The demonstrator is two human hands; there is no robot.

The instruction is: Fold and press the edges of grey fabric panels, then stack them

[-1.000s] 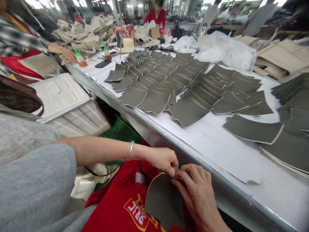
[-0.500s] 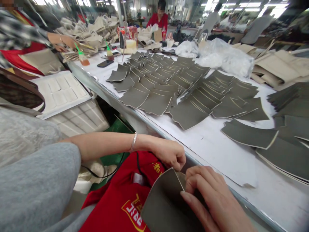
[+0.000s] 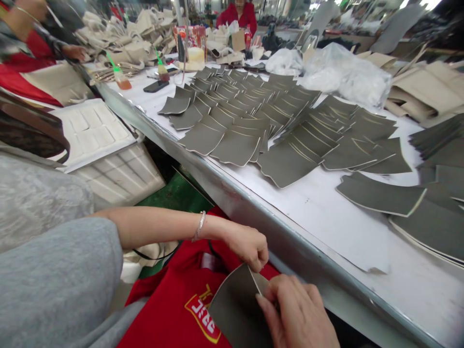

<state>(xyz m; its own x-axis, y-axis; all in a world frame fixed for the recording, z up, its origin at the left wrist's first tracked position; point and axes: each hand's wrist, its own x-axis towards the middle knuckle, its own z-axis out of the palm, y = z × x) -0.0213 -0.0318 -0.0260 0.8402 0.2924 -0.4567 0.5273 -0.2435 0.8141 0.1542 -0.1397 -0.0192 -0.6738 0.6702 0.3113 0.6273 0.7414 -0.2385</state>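
- A flat, curved piece of dark grey material with a pale edge (image 3: pixel 235 304) sits low in the picture, over the person's lap, just below the front edge of the table.
- The left hand (image 3: pixel 248 247) is closed in a pinch on the top corner of the grey piece.
- The right hand (image 3: pixel 299 314) lies on the right side of the grey piece, fingers curled and closed on its edge, thumb on the face.
- The 2 hands are very near each other at that top corner.
- Under the grey piece is a red cloth apron with a yellow and white badge (image 3: pixel 181 299).
- A thin silver bracelet (image 3: pixel 198 226) is on the left wrist.
- Above the hands runs the long white table with a shiny metal edge (image 3: pixel 326 227).
- On it lie many more dark grey curved pieces in overlapping rows (image 3: pixel 261 125).
- Far back sit a black phone (image 3: pixel 155 86), 2 green-handled brushes (image 3: pixel 118 77) and a pile of clear plastic bags (image 3: pixel 340 72).
- Left of the table is a white tray of pale square pads (image 3: pixel 92 133).
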